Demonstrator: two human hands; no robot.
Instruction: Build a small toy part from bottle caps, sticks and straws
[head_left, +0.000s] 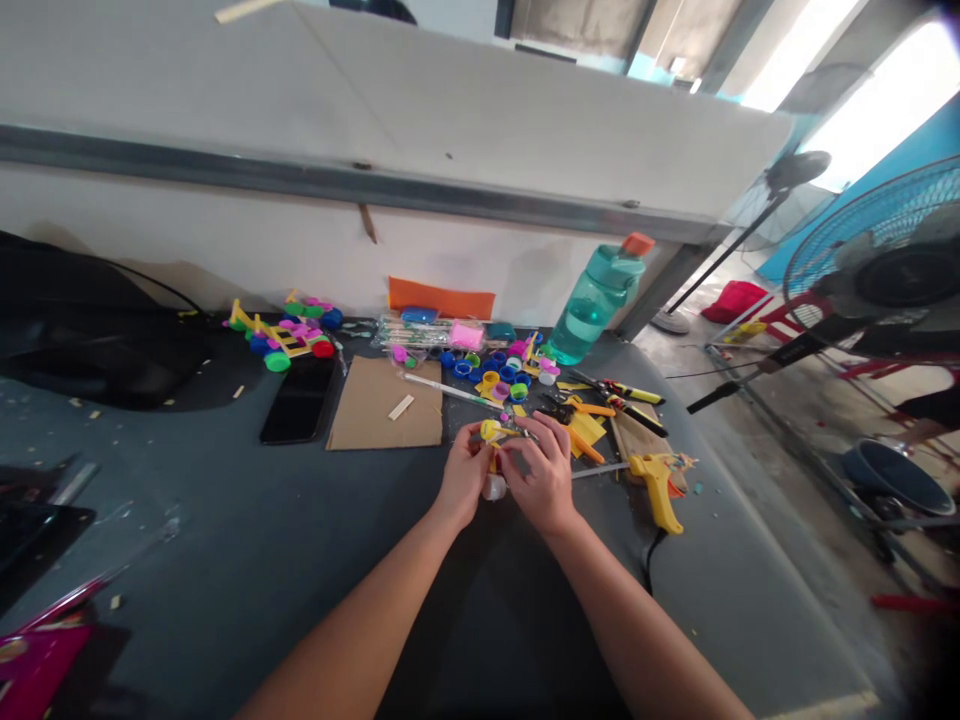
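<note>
Both my hands meet over the table around a small yellow frame with bottle caps point(490, 431), a yellow cap on its far side and a whitish one nearest me. My left hand point(462, 478) pinches it from the left. From the right, the bent fingers of my right hand point(546, 478) close on it, hiding part of the frame. Just beyond lie loose blue, yellow, pink and green bottle caps point(519, 392) and a thin white stick point(454, 391). A cardboard piece point(367, 420) with a small pale wooden strip point(401, 407) is left of my hands.
A yellow glue gun point(660, 490) with its cord, orange-handled pliers point(582, 443) and yellow-black tools point(634, 400) lie at right. A teal water bottle point(592, 308) stands behind. A phone point(298, 402) and several bottle-cap assemblies point(289, 335) are at left. A fan point(892, 270) stands beyond the table.
</note>
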